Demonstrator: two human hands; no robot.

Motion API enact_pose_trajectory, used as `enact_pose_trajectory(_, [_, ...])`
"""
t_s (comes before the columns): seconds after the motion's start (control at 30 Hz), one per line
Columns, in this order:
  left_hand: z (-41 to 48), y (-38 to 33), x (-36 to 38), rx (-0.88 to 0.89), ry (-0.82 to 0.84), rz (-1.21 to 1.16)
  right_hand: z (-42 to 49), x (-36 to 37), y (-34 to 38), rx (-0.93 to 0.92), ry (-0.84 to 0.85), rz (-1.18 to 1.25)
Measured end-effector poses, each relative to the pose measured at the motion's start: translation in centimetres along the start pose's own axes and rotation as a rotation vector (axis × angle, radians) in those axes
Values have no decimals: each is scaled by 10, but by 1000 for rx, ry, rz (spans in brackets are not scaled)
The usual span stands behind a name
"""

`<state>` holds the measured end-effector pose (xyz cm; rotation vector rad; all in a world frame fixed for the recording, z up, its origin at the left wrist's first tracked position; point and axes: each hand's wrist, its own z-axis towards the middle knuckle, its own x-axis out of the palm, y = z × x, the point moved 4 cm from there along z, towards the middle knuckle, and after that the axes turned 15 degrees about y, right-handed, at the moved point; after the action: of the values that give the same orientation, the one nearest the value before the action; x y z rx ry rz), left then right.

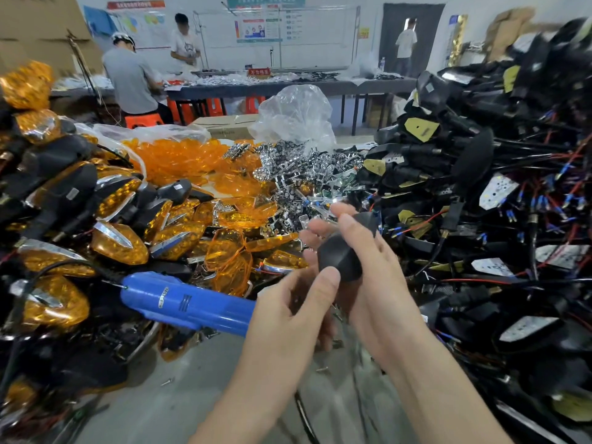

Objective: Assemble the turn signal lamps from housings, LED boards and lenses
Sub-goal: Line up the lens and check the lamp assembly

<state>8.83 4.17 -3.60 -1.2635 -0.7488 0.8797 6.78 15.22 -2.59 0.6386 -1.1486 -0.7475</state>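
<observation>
Holding a black housing [341, 256] above the tabletop [192, 395], I curl my right hand [381, 283] round it. My left hand [285, 318] grips a blue power tool [185, 302], thumb touching the housing. Orange lenses [179, 160] lie piled behind.

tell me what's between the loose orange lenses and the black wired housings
A heap of shiny silver parts, between the orange lenses and black housings, in the head view.
</observation>
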Motion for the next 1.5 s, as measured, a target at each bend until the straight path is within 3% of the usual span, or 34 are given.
enact_pose_trajectory(0.07, [-1, 0, 6, -15, 65, 13, 0, 1, 0, -38, 9, 7])
enact_pose_trajectory(0.13, [-3, -2, 6, 20, 89, 172, 0, -4, 6, -110, -52, 4])
enact_pose_trajectory(0.33, [-2, -9, -21, 97, -15, 697, -6, -43, 41, -229, -294, 143])
enact_pose_trajectory(0.47, [14, -6, -14, 179, 120, 1167, -7, -46, 42, -207, -304, 164])
enact_pose_trajectory(0.6, [31, 10, 5, 116, 279, 1564, -5, -44, 36, -165, -279, 144])
enact_pose_trajectory(0.73, [36, 15, 16, 110, 350, 1748, -3, -44, 30, -120, -256, 117])
enact_pose_trajectory(0.83, [35, 13, 19, 202, 400, 1844, -2, -43, 25, -102, -242, 92])
enact_pose_trajectory(1.07, [31, 10, 20, 150, 465, 1963, 1, -43, 18, -60, -247, 43])
enact_pose_trajectory(1.23, [26, 10, 20, 181, 517, 1917, 2, -42, 20, -81, -243, 58])
enact_pose_trajectory(1.33, [30, 9, 5, 112, 332, 1643, 0, -40, 19, -82, -214, 121])
enact_pose_trajectory(1.5, [27, 6, -35, 19, -38, 903, 4, -37, 14, -22, -152, 57])
